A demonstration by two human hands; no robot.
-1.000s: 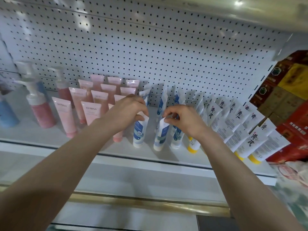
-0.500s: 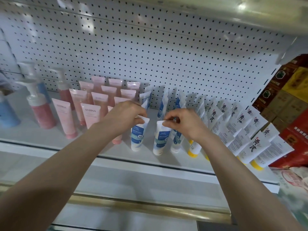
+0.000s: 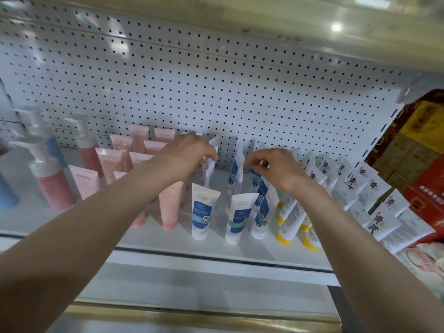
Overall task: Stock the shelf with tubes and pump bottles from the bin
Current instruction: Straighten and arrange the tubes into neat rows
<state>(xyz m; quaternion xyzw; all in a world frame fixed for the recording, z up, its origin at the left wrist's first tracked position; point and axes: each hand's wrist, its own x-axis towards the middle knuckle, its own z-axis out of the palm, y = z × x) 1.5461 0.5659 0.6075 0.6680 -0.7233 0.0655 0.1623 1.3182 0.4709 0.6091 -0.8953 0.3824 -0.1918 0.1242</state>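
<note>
- Behind everything stands the white perforated metal back wall (image 3: 216,92), and the underside of the upper shelf (image 3: 288,32) is over my hands.
- On the white shelf board (image 3: 168,239), at the left, stand pump bottles with pink liquid and white heads (image 3: 54,188). Near them is a group of pale pink plastic tubes (image 3: 84,181), caps down. My left forearm covers some of this group.
- At the right, white tubes with black characters (image 3: 374,212) lean in rows, and white tubes with yellow caps (image 3: 288,212) stand just beside them. Red and brown cardboard boxes (image 3: 427,193) are past the shelf end.
- The front-row white and blue plastic tubes (image 3: 204,212) stand on their caps between my forearms, in front of the tubes I reach for.
- Both my arms are stretched forward over the shelf edge, with the backs of the hands up.
- My left hand (image 3: 189,155) has its fingers curled downward, and they pinch the top of the left second-row white and blue tube (image 3: 209,171).
- My right hand (image 3: 271,167) is narrow, with thumb and index finger brought together just beside the edge of the right second-row white and blue tube (image 3: 236,167). I cannot tell if they really hold it.
- These two tubes stand behind the front row, near the back wall. Their long axis is vertical, with the flat sealed end up, and they are turned nearly edge-on to me.
</note>
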